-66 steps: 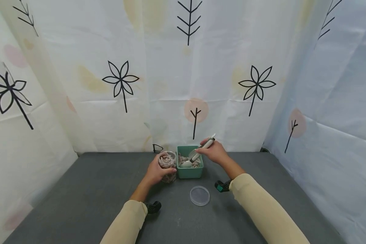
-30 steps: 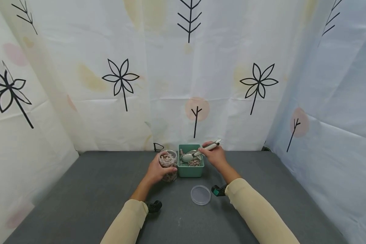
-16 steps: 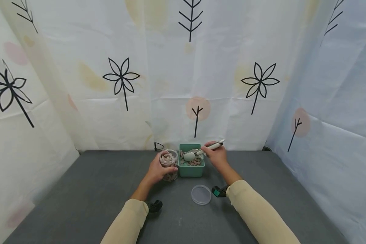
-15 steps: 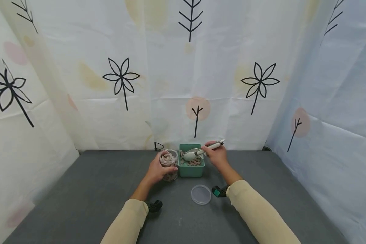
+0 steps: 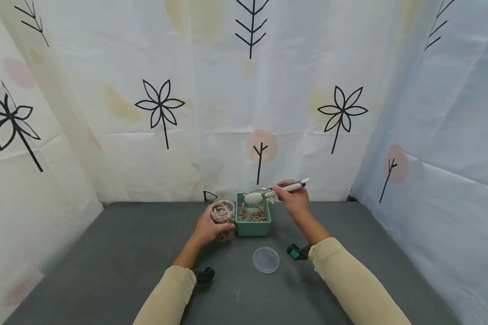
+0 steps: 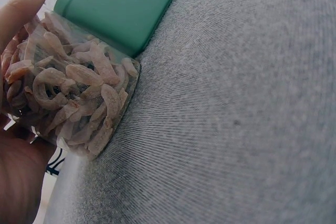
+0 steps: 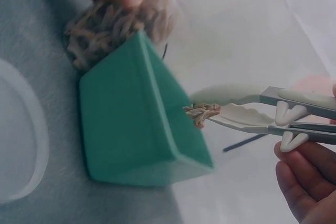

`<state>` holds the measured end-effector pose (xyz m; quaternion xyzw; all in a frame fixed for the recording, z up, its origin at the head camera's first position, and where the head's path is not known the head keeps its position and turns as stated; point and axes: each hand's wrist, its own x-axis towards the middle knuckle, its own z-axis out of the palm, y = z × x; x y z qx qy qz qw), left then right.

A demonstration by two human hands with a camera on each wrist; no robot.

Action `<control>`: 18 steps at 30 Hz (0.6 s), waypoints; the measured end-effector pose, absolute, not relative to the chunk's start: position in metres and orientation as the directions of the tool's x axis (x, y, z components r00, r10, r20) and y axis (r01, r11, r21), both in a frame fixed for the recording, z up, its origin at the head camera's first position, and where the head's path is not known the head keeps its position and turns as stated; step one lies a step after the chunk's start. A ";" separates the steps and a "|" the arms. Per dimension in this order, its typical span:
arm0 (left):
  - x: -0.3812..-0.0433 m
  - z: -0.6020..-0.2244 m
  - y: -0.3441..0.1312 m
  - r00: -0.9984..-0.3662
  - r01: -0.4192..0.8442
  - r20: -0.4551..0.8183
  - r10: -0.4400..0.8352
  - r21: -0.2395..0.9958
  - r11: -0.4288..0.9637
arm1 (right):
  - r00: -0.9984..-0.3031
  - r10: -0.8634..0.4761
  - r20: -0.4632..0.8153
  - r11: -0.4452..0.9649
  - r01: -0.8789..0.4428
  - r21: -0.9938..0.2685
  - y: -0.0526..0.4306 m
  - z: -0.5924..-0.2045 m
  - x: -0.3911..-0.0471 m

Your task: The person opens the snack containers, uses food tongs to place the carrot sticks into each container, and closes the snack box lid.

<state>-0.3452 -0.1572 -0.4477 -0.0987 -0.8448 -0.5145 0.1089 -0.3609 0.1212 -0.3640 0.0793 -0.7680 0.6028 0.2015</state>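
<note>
My left hand [image 5: 208, 229] grips a clear jar [image 5: 223, 221] full of pale brown, dried-looking strips [image 6: 79, 85], fingers and thumb around its side. The jar stands on the table against a green rectangular box [image 5: 253, 229], which has more such strips [image 5: 252, 214] in its bottom. In my right hand [image 5: 296, 204] is a pair of pale tongs [image 5: 284, 189], held by the handles with the broad heads over the box. A small clump of strips [image 7: 202, 113] is between the tong tips in the right wrist view, level with the box's opening.
A clear round lid [image 5: 266, 260] lies on the dark grey table [image 5: 126, 262] in front of the box. White patterned curtains [image 5: 211, 113] hang right behind the table and along both sides. Each wrist wears a black camera mount [image 5: 205, 275].
My right hand has lifted the tongs from the strips in the box to above it and tilted them flatter. The left hand and jar have stayed in place.
</note>
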 end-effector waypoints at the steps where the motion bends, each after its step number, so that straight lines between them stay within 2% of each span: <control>1: -0.345 -0.448 -0.157 -0.957 0.277 0.284 0.054 0.849 0.449 | -0.905 0.114 0.411 0.267 -0.370 -0.890 0.121 -0.361 -0.360; 5: -0.345 -0.448 -0.158 -0.960 0.269 0.276 0.051 0.853 0.447 | -0.895 0.079 0.438 0.236 -0.410 -0.881 0.119 -0.351 -0.354; 11: -0.345 -0.447 -0.158 -0.959 0.270 0.278 0.050 0.852 0.449 | -0.871 0.030 0.491 0.119 -0.484 -0.867 0.105 -0.334 -0.341; 18: -0.345 -0.447 -0.158 -0.961 0.266 0.271 0.054 0.854 0.447 | -0.862 -0.027 0.505 0.027 -0.506 -0.862 0.087 -0.325 -0.330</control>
